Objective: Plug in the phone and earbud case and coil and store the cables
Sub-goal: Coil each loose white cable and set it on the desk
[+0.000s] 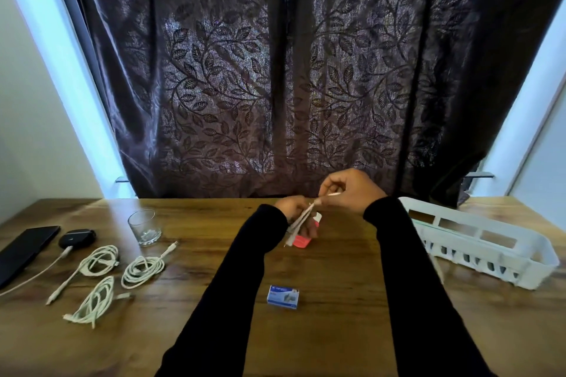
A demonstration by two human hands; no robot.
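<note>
While both hands work at the far middle of the bench, the count stands thus:

Hands: two, in black sleeves, close together above the wood.
Left hand: its grip is curled round a bundle of white cable and a pink-red object — what that object is cannot be told.
Right hand: fingers pinch the cable's upper end, just above the left hand.
Coiled cables: three white ones on the near left — one far-left coil, one to its right, one nearer; all lie apart from each other.
Phone: one, dark, flat at the left edge.
Earbud case: one, black, just right of the phone, with a white lead running from it toward the near left edge.
Glass: one, clear, upright, beyond the coils.
Small box: one, blue and white — near middle, between the sleeves.
Basket: one, white, slotted, at the right.
Curtain: one, dark, leaf-patterned, behind the bench.
</note>
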